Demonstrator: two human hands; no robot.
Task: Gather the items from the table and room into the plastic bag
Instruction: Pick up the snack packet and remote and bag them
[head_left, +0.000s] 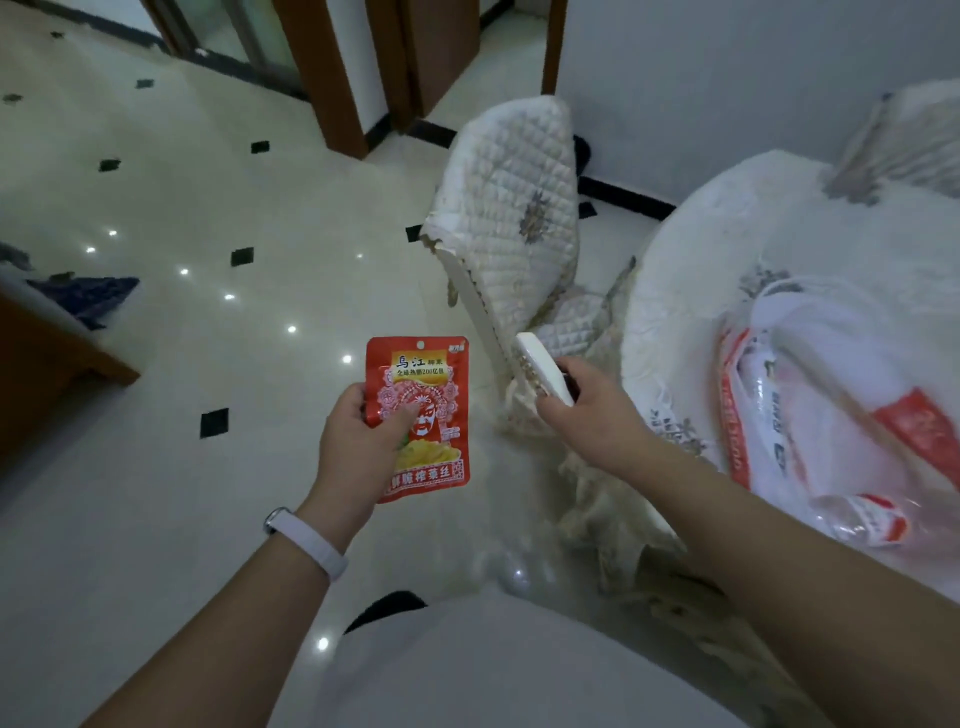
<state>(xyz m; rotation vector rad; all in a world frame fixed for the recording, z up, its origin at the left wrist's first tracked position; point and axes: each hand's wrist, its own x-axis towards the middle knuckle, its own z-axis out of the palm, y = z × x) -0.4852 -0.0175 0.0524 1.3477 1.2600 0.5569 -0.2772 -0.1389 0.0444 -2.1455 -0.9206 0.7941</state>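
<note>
My left hand (358, 447) holds a red snack packet (423, 410) upright above the floor, thumb across its front. A white remote control (543, 371) sticks up and to the left out of my right hand (592, 410), which grips its lower end. The clear plastic bag (831, 415) with red print lies on the round table (691, 291) at the right; red-and-white packages show through it. Both hands hang left of the table, apart from the bag.
A chair with a white quilted cover (509, 208) stands between me and the table's left side. A second covered chair (904, 140) is at the far right. Glossy tiled floor (182, 208) spreads left; a wooden furniture corner (47, 374) and door frames (332, 78) border it.
</note>
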